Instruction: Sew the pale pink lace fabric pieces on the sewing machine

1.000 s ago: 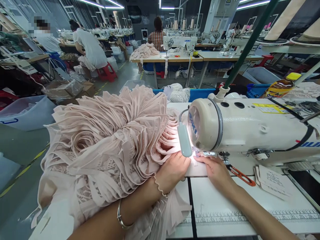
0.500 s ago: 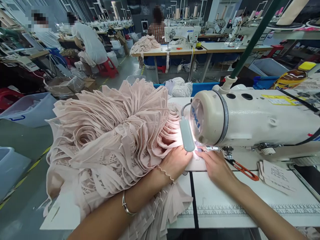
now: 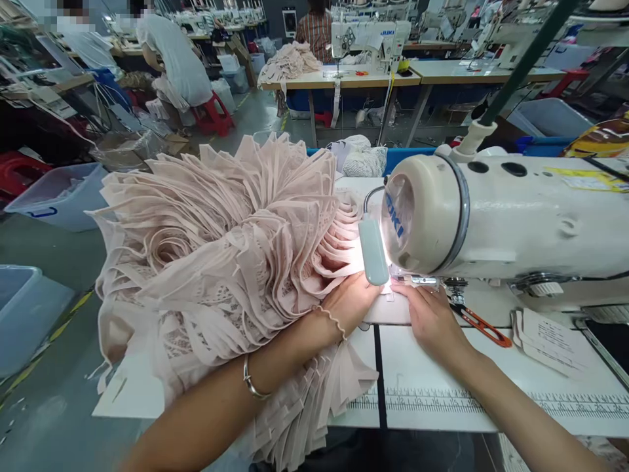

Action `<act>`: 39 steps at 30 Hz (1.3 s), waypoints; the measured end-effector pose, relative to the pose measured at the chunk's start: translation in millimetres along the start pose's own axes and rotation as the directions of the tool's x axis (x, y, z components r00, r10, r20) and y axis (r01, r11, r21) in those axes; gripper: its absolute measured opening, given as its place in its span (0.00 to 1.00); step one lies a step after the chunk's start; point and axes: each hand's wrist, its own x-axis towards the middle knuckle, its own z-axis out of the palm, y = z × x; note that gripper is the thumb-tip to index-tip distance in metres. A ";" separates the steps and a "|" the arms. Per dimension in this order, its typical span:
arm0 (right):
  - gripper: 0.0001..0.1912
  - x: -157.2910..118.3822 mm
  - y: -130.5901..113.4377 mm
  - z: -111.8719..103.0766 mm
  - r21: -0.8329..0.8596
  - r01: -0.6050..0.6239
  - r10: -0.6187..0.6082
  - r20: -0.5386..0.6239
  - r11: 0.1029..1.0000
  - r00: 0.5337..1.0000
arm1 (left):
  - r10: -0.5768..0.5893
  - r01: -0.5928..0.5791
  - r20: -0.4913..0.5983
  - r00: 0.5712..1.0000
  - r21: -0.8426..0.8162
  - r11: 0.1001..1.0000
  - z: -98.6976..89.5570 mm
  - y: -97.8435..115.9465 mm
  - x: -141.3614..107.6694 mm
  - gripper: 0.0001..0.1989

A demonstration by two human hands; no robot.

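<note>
A large bundle of pale pink lace fabric pieces (image 3: 236,242) is heaped left of the sewing machine (image 3: 515,216). My left hand (image 3: 354,303) is closed on the fabric's edge by the needle area, its fingertips partly behind the small grey lamp (image 3: 373,251). My right hand (image 3: 435,321) lies just right of it, fingers together and tips by the presser foot. What they pinch there is too small to make out. A little pale tab (image 3: 390,296) shows between the two hands. The needle itself is hidden.
Orange-handled snips (image 3: 486,328) and written paper slips (image 3: 548,341) lie right of my right hand. A printed ruler (image 3: 432,401) runs along the table's front. Plastic bins (image 3: 63,196) stand on the floor at left. Co-workers sit at the back.
The view has tilted down and shifted slightly, so the machine and fabric appear a bit higher. Both hands stay at the needle area, in nearly the same position.
</note>
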 end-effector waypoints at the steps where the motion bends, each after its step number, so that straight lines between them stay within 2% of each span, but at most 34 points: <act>1: 0.21 -0.1 0.3 0.2 0.001 -0.003 0.003 -0.001 1.000 1.000 | -0.024 0.025 0.003 1.000 -0.038 0.999 -2.2 2.0 -0.3 0.17; 4: 0.15 -0.6 2.3 2.5 0.007 0.001 -0.001 -0.012 1.000 1.000 | -0.075 0.077 0.022 0.997 -0.103 0.992 -7.3 6.5 -1.7 0.14; 8: 0.13 -0.6 4.8 5.2 0.023 0.000 0.001 -0.037 1.000 0.999 | -0.138 0.141 0.033 0.990 -0.114 0.983 -6.8 6.1 -3.2 0.13; 13: 0.10 3.7 0.6 0.2 -0.014 0.091 -0.092 -0.113 0.996 0.989 | -0.093 0.098 0.042 0.995 -0.137 0.986 -6.8 2.9 -0.1 0.14; 14: 0.09 5.1 -1.3 -2.3 -0.037 0.119 -0.123 -0.142 0.992 0.982 | -0.071 0.076 0.040 0.997 -0.139 0.987 -7.5 2.3 0.1 0.14; 16: 0.06 7.9 -5.6 -7.8 -0.092 0.186 -0.200 -0.183 0.978 0.963 | 0.065 -0.062 0.043 0.997 -0.067 0.996 -7.5 0.4 -0.4 0.13; 19: 0.05 11.1 -10.9 -14.7 -0.157 0.277 -0.304 -0.181 0.948 0.935 | 0.300 -0.306 0.070 0.951 0.104 0.946 -2.8 -3.9 -2.3 0.14; 23: 0.05 14.6 -16.0 -15.4 -0.217 0.314 -0.350 -0.157 0.924 0.923 | 0.435 -0.438 0.089 0.896 0.339 0.832 4.5 -6.0 -3.4 0.16; 27: 0.09 18.4 -19.6 -10.3 -0.201 0.244 -0.285 -0.210 0.949 0.935 | 0.478 -0.474 0.112 0.871 0.447 0.759 4.4 -1.1 -2.6 0.17; 30: 0.09 18.7 -18.0 -8.9 -0.049 0.117 -0.127 -0.283 0.992 0.951 | 0.446 -0.445 0.112 0.888 0.455 0.771 2.6 1.1 -3.2 0.17; 32: 0.07 17.2 -14.5 -10.4 0.055 0.078 -0.061 -0.270 0.995 0.961 | 0.424 -0.424 0.103 0.900 0.435 0.795 2.4 -0.3 -4.6 0.15; 35: 0.07 13.7 -8.5 -15.2 0.132 0.150 -0.119 -0.223 0.980 0.968 | 0.424 -0.425 0.094 0.901 0.386 0.818 4.4 -5.9 -6.7 0.12; 39: 0.15 10.6 -4.1 -21.0 0.106 0.280 -0.258 -0.181 0.954 0.949 | 0.459 -0.459 0.087 0.884 0.341 0.820 8.3 -12.5 -6.7 0.13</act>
